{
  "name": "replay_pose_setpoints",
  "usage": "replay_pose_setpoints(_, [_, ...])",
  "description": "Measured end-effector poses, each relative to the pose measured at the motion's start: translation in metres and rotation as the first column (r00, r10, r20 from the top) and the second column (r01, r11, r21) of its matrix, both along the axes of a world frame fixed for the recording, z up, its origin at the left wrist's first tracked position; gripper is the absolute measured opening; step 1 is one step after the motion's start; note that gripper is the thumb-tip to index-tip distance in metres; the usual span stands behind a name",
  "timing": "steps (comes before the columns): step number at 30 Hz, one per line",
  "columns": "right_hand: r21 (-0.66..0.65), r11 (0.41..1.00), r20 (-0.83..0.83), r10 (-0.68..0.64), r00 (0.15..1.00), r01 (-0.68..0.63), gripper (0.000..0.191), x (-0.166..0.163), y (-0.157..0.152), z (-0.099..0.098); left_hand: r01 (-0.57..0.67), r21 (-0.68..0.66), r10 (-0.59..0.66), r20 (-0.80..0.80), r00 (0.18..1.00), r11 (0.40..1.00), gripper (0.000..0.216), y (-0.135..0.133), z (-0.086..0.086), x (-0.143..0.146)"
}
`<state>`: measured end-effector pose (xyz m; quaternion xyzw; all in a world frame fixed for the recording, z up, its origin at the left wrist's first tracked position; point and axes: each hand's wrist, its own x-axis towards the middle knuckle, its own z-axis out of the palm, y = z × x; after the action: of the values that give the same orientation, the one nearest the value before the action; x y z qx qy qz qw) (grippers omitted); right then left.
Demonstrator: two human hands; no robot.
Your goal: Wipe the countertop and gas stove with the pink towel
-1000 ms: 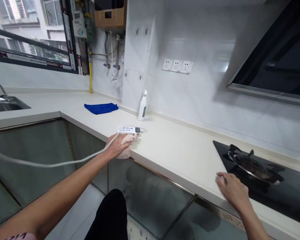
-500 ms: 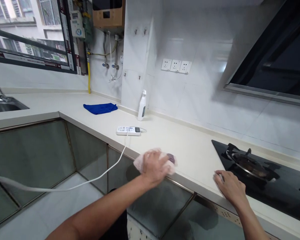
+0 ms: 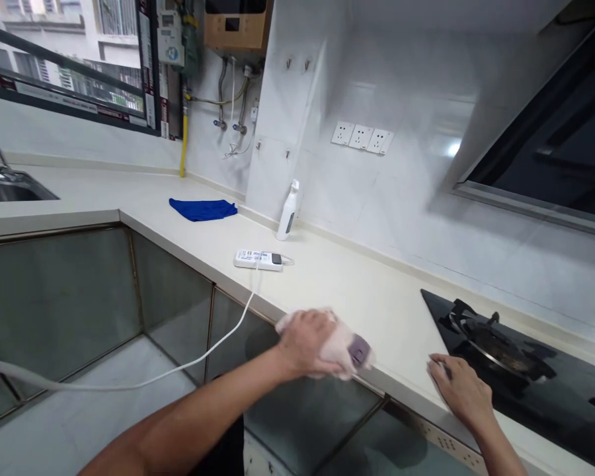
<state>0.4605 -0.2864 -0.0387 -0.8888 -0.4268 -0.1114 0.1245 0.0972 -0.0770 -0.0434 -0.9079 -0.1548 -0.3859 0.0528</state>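
Left hand [image 3: 307, 340], palm down, grips the cloth [image 3: 343, 344] at the counter's [image 3: 377, 301] near edge; right hand [image 3: 463, 390], grip unclear, rests right, by the hob [image 3: 560, 403]. The far bottle [image 3: 287, 215] stands, contents hidden.

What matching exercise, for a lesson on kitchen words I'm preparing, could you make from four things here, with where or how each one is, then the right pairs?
1. Pink cloth
2. Spray bottle
3. Blue cloth
4. Sockets

A. Standing on the counter
B. In a row on the wall
C. Held by the left hand
D. Lying on the counter, touched by neither hand

Right pairs: 1-C, 2-A, 3-D, 4-B
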Motion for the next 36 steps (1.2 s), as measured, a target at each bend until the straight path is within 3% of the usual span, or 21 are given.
replay_pose_setpoints(6, [0.002, 1.0, 0.024, -0.022, 0.999, 0.021, 0.052, -0.025, 0.001, 0.013, -0.279, -0.078, 0.279, -0.009, 0.96, 0.957, 0.066, 0.108, 0.018, -0.123])
replay_pose_setpoints(8, [0.004, 1.0, 0.027, -0.028, 0.999, 0.028, 0.049, -0.034, 0.002, 0.019, -0.34, -0.09, 0.343, 0.018, 0.939, 0.936, 0.059, 0.13, 0.023, -0.143])
replay_pose_setpoints(11, [0.018, 1.0, 0.033, -0.025, 0.999, 0.025, 0.046, -0.043, 0.003, 0.024, -0.422, -0.107, 0.429, 0.047, 0.902, 0.9, 0.057, 0.136, 0.026, -0.146])
replay_pose_setpoints(14, [0.025, 0.999, 0.017, -0.025, 1.0, 0.025, 0.045, -0.047, 0.003, 0.027, -0.497, -0.114, 0.505, 0.052, 0.862, 0.86, 0.06, 0.117, 0.025, -0.127])
replay_pose_setpoints(17, [0.028, 0.999, 0.0, -0.028, 1.0, 0.028, 0.045, -0.048, 0.003, 0.028, -0.481, -0.096, 0.488, 0.054, 0.871, 0.871, 0.058, 0.085, 0.022, -0.095])
replay_pose_setpoints(21, [0.049, 0.998, -0.025, -0.028, 0.999, 0.029, 0.044, -0.05, 0.004, 0.031, -0.336, -0.072, 0.339, 0.031, 0.94, 0.939, 0.053, 0.028, 0.022, -0.037])
replay_pose_setpoints(25, [0.057, 0.998, -0.027, -0.029, 0.999, 0.031, 0.044, -0.049, 0.004, 0.031, -0.17, -0.083, 0.17, -0.005, 0.985, 0.982, 0.063, -0.04, 0.027, 0.034])
replay_pose_setpoints(30, [0.05, 0.999, -0.05, -0.012, 0.999, 0.014, 0.051, -0.037, 0.002, 0.028, 0.091, -0.033, -0.094, -0.117, 0.989, 0.995, 0.076, -0.107, 0.028, 0.113])
replay_pose_setpoints(33, [0.04, 0.999, -0.074, 0.011, 0.997, -0.008, 0.054, -0.029, -0.001, 0.028, 0.171, -0.001, -0.169, -0.161, 0.972, 0.985, 0.078, -0.122, 0.025, 0.133])
replay_pose_setpoints(36, [0.039, 0.999, -0.081, 0.02, 0.997, -0.017, 0.056, -0.025, -0.003, 0.028, 0.214, 0.047, -0.201, -0.193, 0.96, 0.976, 0.075, -0.112, 0.02, 0.127])
